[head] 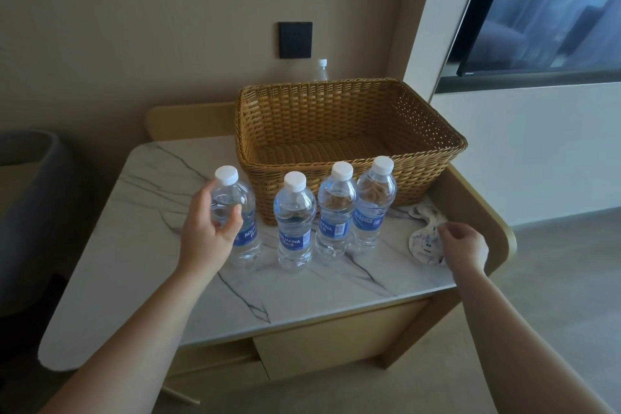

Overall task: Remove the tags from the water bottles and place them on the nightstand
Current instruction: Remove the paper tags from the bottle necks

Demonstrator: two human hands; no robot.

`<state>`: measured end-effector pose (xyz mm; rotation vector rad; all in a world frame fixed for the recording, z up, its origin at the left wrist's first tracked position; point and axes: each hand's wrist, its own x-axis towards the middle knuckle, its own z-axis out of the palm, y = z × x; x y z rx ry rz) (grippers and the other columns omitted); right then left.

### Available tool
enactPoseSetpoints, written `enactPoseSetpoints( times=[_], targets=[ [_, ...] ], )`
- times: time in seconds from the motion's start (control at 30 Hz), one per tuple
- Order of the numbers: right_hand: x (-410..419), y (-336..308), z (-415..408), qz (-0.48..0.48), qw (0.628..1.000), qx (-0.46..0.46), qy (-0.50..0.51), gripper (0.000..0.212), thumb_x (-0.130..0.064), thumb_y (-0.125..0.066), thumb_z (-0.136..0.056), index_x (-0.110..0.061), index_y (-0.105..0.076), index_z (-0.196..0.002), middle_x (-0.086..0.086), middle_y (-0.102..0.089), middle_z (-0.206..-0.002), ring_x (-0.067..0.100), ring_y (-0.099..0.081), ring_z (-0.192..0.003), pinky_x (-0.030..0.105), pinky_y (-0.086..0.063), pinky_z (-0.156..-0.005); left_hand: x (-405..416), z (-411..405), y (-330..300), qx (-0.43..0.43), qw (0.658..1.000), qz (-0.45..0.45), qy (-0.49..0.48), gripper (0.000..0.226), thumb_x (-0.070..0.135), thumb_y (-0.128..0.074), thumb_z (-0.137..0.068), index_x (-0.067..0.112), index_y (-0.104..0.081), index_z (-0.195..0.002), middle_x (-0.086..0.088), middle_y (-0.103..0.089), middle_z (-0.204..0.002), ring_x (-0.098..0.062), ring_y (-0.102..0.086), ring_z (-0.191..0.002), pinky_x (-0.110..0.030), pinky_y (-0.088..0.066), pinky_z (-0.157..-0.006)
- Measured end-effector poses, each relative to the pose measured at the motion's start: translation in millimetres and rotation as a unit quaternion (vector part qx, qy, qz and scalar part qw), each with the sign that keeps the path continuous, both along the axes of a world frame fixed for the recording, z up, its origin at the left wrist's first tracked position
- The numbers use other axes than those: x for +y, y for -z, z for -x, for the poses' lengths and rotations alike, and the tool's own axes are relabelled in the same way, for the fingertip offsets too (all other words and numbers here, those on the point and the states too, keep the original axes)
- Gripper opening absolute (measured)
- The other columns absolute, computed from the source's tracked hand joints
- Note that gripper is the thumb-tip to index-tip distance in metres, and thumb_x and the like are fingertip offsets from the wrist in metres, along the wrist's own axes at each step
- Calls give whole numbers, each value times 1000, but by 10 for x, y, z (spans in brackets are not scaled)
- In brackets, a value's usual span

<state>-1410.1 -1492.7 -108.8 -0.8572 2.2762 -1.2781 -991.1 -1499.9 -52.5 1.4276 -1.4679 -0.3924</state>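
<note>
Several clear water bottles with white caps and blue labels stand in a row on the marble-topped nightstand (302, 296), none with a tag on its neck. My left hand (208, 228) curls round the shoulder of the leftmost bottle (247, 239), thumb on its front. To its right stand the second bottle (294, 222), the third (336, 212) and the rightmost (374, 205). White-and-blue paper tags (424, 244) lie in a small pile at the right of the top. My right hand (463, 249) pinches the edge of the top tag with curled fingers.
A large empty wicker basket (349, 158) stands behind the bottles. Another bottle (322, 69) shows behind it, below a black wall plate (295, 40). A raised wooden rim (477, 212) borders the nightstand's right side. A dark chair (30, 198) is at the left.
</note>
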Motion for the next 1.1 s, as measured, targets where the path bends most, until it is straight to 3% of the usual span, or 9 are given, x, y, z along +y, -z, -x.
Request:
enactPoseSetpoints(
  times=[0.17,0.33,0.5,0.6,0.7,0.77,0.83,0.93,1.1],
  targets=[
    [153,-322,-305,45,995,63,-70,32,-29,-63,-86,-21,-62,-117,3,-62,-117,22,-59,-104,37,-48,-87,4,-15,-5,-12,1000,5,11,51,24,-64,-87,17,-47,-134,3,-57,-119,-15,-57,-98,-28,-43,-83],
    [343,-815,-1223,178,956,136,-192,30,-25,-69,-83,-18,-64,-112,-3,-56,-111,19,-57,-101,37,-48,-86,7,-8,-98,-1,999,-2,39,46,20,-66,-88,20,-50,-130,1,-59,-117,-20,-60,-102,-39,-50,-89],
    [468,-1098,-2106,291,899,194,-264,45,-22,-70,-82,-10,-55,-122,2,-50,-121,15,-45,-117,23,-37,-98,-72,38,-166,60,996,-60,39,84,45,-77,-75,24,-35,-145,5,-44,-134,-11,-47,-121,-31,-43,-98],
    [372,-1104,-2424,271,898,177,-299,71,-27,-73,-80,-7,-37,-139,10,-40,-138,19,-36,-131,23,-30,-104,-156,71,-222,73,995,-46,43,94,50,-81,-67,31,-33,-145,11,-42,-141,-4,-40,-125,-23,-35,-98],
    [187,-1060,-2604,248,909,168,-291,88,-33,-73,-80,-8,-22,-147,12,-33,-147,23,-30,-137,22,-29,-102,-172,75,-255,87,992,-44,77,87,68,-77,-56,44,-42,-132,37,-48,-123,7,-47,-115,-10,-37,-88],
    [77,-988,-2680,237,916,158,-282,90,-33,-74,-79,-8,-21,-148,11,-36,-146,21,-33,-136,20,-30,-100,-185,53,-247,91,992,-48,80,73,78,-72,-51,43,-51,-111,29,-60,-105,0,-58,-104,-12,-43,-78],
    [23,-907,-2736,225,925,159,-263,86,-31,-74,-79,-12,-25,-147,7,-42,-142,13,-36,-129,16,-29,-97,-215,5,-213,87,991,-56,88,61,71,-75,-53,36,-54,-99,15,-64,-94,-8,-62,-94,-24,-48,-75],
    [-5,-825,-2783,230,927,177,-237,78,-24,-74,-80,-15,-31,-144,1,-47,-133,-2,-33,-116,15,-29,-95,-237,-97,-183,66,989,-78,109,43,48,-82,-60,39,-53,-91,15,-64,-88,3,-60,-86,-22,-47,-71],
    [19,-833,-2928,227,931,186,-218,71,-20,-71,-80,-21,-34,-141,-17,-40,-121,-9,-31,-109,18,-31,-91,-193,-287,-146,56,986,-91,132,51,56,-73,-56,29,-59,-97,11,-66,-90,-5,-62,-87,-23,-50,-72]
  ],
)
